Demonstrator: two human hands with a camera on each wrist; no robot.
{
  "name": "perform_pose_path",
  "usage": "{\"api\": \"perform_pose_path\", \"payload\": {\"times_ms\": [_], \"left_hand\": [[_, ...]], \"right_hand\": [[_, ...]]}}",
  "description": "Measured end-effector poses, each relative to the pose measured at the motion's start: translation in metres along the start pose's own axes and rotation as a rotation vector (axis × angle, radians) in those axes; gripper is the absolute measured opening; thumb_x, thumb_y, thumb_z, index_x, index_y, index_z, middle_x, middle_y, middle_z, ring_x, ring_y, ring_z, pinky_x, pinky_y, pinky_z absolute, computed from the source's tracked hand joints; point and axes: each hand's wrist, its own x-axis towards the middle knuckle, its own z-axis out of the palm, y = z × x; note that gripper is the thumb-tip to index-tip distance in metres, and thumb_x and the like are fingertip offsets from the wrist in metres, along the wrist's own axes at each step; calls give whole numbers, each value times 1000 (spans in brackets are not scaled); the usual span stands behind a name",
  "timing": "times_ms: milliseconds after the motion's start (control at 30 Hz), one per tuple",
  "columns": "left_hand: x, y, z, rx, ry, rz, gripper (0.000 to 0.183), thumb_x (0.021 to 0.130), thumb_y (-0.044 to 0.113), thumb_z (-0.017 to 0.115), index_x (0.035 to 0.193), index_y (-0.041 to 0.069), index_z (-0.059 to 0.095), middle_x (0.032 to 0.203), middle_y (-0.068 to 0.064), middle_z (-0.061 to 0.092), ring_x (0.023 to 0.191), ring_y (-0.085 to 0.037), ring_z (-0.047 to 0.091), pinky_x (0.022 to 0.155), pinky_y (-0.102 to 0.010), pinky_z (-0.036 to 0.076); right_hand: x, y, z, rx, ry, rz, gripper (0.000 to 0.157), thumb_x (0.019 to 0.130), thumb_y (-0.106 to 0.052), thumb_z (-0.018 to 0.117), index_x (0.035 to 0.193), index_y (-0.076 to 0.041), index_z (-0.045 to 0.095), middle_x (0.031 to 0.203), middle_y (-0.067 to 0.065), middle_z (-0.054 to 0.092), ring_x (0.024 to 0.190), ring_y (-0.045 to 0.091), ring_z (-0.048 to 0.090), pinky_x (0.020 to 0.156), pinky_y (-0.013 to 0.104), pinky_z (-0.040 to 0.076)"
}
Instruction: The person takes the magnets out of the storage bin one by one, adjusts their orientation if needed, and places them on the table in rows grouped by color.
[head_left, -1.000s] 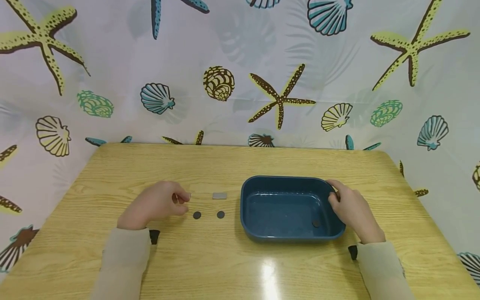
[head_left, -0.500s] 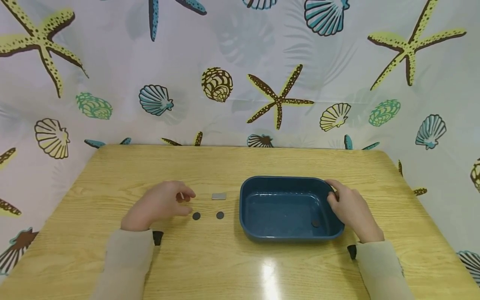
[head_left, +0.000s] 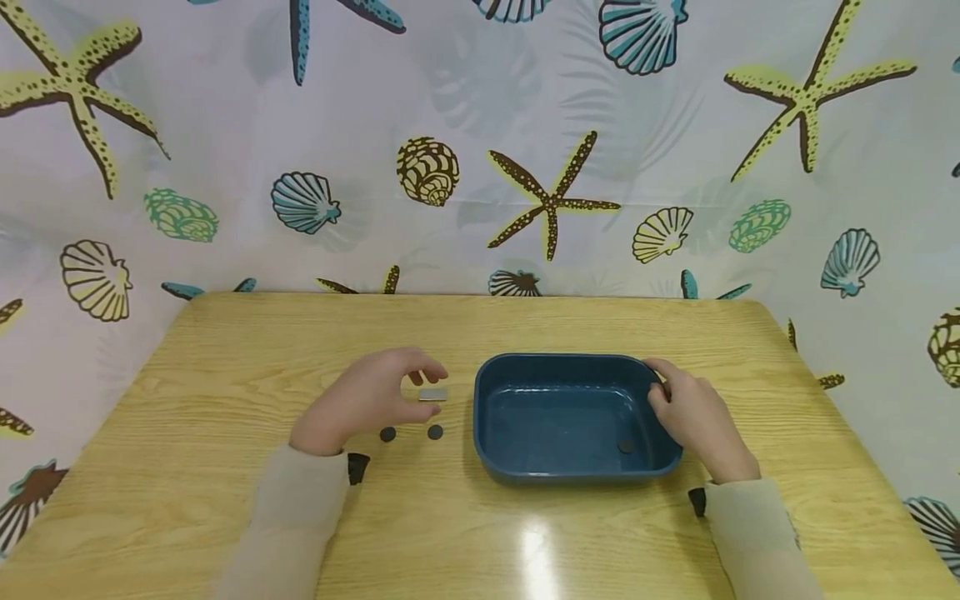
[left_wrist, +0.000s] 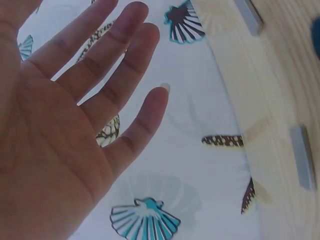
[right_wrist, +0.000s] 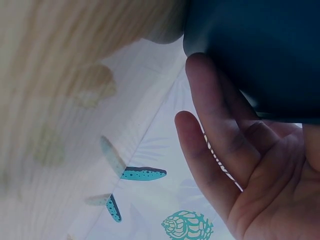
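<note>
My left hand (head_left: 378, 396) hovers over the left middle of the table with thumb and fingers apart, holding nothing. In the left wrist view its fingers (left_wrist: 112, 92) are spread. A small flat grey metal bar (head_left: 432, 394) lies between its thumb and fingertips in the head view. The left wrist view shows that bar and a second grey bar (left_wrist: 303, 157) on the wood. Two dark round discs (head_left: 387, 434) lie in front of the hand. My right hand (head_left: 697, 417) grips the right rim of a dark blue plastic tub (head_left: 570, 479), thumb inside and fingers outside.
Another dark disc (head_left: 626, 447) lies inside the tub, near its right end. The wooden table (head_left: 450, 533) ends at the back against a white curtain (head_left: 360, 108) printed with shells and starfish, which also runs along both sides.
My left hand has moved right, from beside the discs to over the grey bar, and its fingers have spread wider. The right hand and the tub have stayed in place.
</note>
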Motion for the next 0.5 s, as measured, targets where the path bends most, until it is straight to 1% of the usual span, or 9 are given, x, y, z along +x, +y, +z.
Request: {"api": "perform_pose_path", "payload": {"times_ms": [233, 400, 500], "left_hand": [[20, 26, 2, 10, -3, 52, 40, 87, 25, 82, 124, 15, 71, 120, 0, 72, 109, -21, 64, 91, -40, 56], [34, 42, 6, 56, -14, 125, 44, 87, 30, 82, 127, 14, 71, 117, 0, 73, 109, -20, 67, 93, -40, 56], [42, 54, 9, 61, -35, 155, 45, 88, 31, 81, 128, 14, 71, 118, -1, 73, 109, -20, 68, 94, -40, 56]], "right_hand": [[0, 0, 1, 3, 1, 1, 46, 104, -13, 47, 150, -8, 50, 60, 0, 46, 48, 15, 41, 50, 29, 34], [1, 0, 2, -1, 3, -5, 45, 105, -14, 47, 150, -7, 50, 61, 0, 46, 49, 15, 41, 51, 29, 34], [1, 0, 1, -2, 3, -5, 45, 105, -14, 47, 150, -7, 50, 61, 0, 46, 49, 14, 41, 51, 29, 34]]}}
